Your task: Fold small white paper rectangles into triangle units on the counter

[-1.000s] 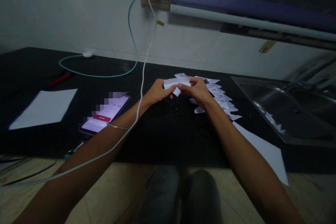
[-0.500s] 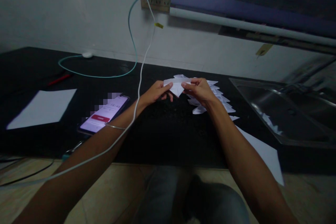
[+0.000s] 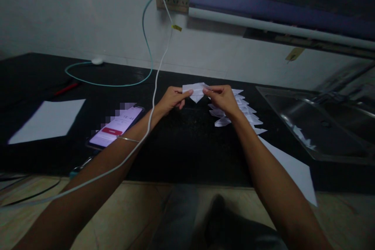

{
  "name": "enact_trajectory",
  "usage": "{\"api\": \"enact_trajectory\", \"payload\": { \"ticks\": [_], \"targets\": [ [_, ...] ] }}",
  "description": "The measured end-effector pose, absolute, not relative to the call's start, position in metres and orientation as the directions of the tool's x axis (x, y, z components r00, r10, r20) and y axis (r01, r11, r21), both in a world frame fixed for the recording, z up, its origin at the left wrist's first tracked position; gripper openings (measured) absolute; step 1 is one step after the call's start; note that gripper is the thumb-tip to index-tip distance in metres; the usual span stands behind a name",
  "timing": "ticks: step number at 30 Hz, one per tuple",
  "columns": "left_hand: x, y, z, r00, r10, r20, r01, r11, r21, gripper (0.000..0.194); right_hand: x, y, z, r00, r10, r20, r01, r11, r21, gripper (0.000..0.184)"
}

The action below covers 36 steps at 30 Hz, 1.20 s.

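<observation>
Between my two hands is a small piece of folded white paper (image 3: 195, 89), held above the dark countertop with a pointed flap hanging at its lower middle. My left hand (image 3: 175, 97) pinches its left end, thumb laid across the front. The right end is gripped by my right hand (image 3: 222, 97), with thumb and fingers pressed together. Just behind and right of my right hand lies a row of several folded paper pieces (image 3: 247, 110), overlapping one another; my hand and forearm cover part of it.
A white sheet (image 3: 293, 168) lies by my right forearm, another sheet (image 3: 49, 121) at the left. Near my left forearm rests a lit phone (image 3: 115, 127). A white cable (image 3: 154, 101) crosses over that arm. The steel sink (image 3: 322, 125) is at the right.
The folded paper has turned slightly, and its hanging point now looks shorter. My left fingers have curled in beneath it, and both hands have shifted a little.
</observation>
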<state>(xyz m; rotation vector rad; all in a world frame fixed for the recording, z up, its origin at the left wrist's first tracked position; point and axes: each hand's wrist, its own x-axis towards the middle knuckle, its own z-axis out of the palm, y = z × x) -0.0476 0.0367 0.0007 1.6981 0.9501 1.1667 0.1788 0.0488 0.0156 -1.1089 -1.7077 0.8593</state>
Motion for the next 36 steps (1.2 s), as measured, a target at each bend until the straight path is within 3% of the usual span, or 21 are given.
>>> {"api": "enact_trajectory", "payload": {
  "ticks": [5, 8, 14, 22, 30, 36],
  "targets": [
    [-0.054, 0.04, -0.002, 0.511, 0.831, 0.219, 0.037, -0.276, 0.96, 0.063, 0.18, 0.042, 0.022, -0.218, 0.951, 0.22, 0.284, 0.278, -0.918, 0.039],
    [-0.055, 0.036, 0.002, 0.566, 0.795, 0.219, 0.042, -0.293, 0.955, 0.065, 0.18, 0.04, 0.026, -0.232, 0.958, 0.168, 0.237, 0.223, -0.945, 0.037],
    [-0.048, 0.039, -0.003, 0.434, 0.872, 0.226, -0.015, -0.244, 0.97, 0.058, 0.175, 0.041, 0.026, -0.157, 0.986, 0.059, 0.219, 0.093, -0.971, 0.027],
    [-0.046, 0.045, -0.009, 0.337, 0.925, 0.175, -0.164, -0.126, 0.978, 0.049, 0.16, 0.033, 0.032, -0.121, 0.993, -0.009, -0.044, -0.014, -0.999, 0.009],
    [-0.045, 0.046, -0.009, 0.23, 0.946, 0.228, -0.169, -0.191, 0.967, 0.043, 0.155, 0.031, 0.033, -0.105, 0.994, -0.022, -0.043, -0.027, -0.999, 0.032],
    [-0.045, 0.046, -0.01, 0.215, 0.942, 0.259, -0.161, -0.227, 0.96, 0.042, 0.152, 0.028, 0.033, -0.164, 0.982, 0.09, -0.083, 0.077, -0.994, 0.026]
  ]
}}
